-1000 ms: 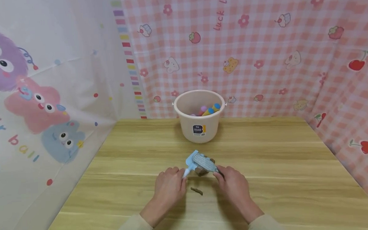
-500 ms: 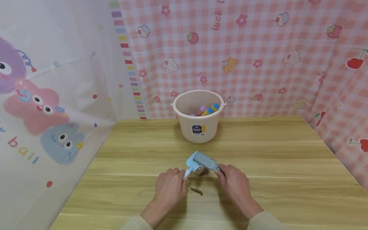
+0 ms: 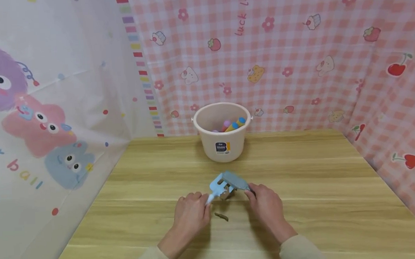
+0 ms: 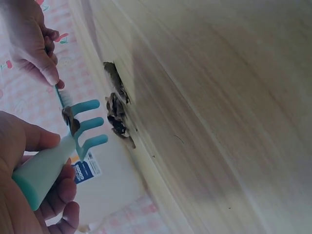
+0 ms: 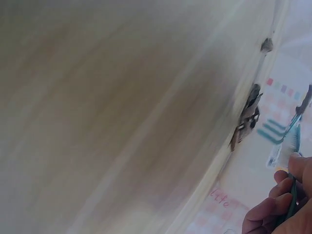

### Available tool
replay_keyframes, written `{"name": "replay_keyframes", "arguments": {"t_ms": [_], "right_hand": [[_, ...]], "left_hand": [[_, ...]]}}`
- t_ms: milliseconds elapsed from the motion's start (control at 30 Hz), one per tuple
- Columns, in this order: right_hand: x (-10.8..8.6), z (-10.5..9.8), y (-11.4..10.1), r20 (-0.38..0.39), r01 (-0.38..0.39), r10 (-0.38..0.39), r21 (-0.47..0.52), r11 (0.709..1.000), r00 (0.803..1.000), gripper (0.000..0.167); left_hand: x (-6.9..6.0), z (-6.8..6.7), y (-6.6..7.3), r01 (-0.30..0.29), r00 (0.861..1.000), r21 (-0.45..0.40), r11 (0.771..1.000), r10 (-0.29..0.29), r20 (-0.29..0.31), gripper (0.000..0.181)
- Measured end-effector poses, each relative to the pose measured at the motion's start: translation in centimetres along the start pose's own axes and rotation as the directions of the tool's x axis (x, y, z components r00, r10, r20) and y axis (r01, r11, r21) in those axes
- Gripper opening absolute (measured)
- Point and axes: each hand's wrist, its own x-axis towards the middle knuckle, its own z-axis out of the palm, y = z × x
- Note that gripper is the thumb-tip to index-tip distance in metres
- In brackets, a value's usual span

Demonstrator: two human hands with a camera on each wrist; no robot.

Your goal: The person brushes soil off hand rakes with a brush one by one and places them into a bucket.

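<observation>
My left hand (image 3: 191, 214) grips the white handle of a light-blue hand rake (image 3: 216, 185), held above the table with its bent tines outward. A brown piece (image 4: 71, 122) lies against the base of the tines. My right hand (image 3: 267, 207) pinches the handle of a grey-blue brush (image 3: 236, 180), whose head overlaps the rake's edge in the head view. In the left wrist view, the brush's pale bristles (image 4: 65, 99) face the rake by that brown piece. Below the tools, crumpled brown scraps (image 4: 116, 114) lie on the table. Nearer the person rests a narrow brown strip (image 3: 221, 216).
Behind the tools a cream bucket (image 3: 223, 146) stands on the wood-grain table (image 3: 308, 168), with yellow, blue, red and purple things inside. Patterned cloths (image 3: 287, 46) hang behind and at both sides of the table.
The brush has shifted slightly right and tilted, so its textured face no longer shows and more of the rake does. Both hands keep their grips. The head view has shifted slightly.
</observation>
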Motion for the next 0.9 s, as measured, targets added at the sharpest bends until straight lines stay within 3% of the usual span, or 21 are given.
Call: {"name": "replay_keyframes", "arguments": {"t_ms": [167, 333, 567, 900], "right_hand": [[-0.2, -0.7, 0.0, -0.015, 0.022, -0.021, 0.048, 0.999, 1.0, 0.029], [-0.5, -1.3, -1.1, 0.026, 0.117, -0.12, 0.089, 0.989, 0.992, 0.029], [-0.2, -1.0, -1.1, -0.004, 0.055, -0.055, 0.013, 0.998, 0.998, 0.028], [0.3, -0.6, -0.7, -0.001, 0.049, -0.049, -0.009, 0.999, 0.999, 0.026]], "left_hand": [[0.0, 0.1, -0.1, 0.004, 1.0, 0.017, 1.0, -0.004, 0.027, 0.015], [0.5, 0.0, -0.5, 0.003, 1.0, 0.042, 0.999, -0.002, -0.02, 0.012], [0.5, -0.4, -0.5, -0.008, 0.999, 0.02, 1.0, 0.009, -0.038, 0.012], [0.4, -0.6, -0.5, 0.008, 1.0, 0.019, 1.0, -0.008, -0.009, 0.013]]}}
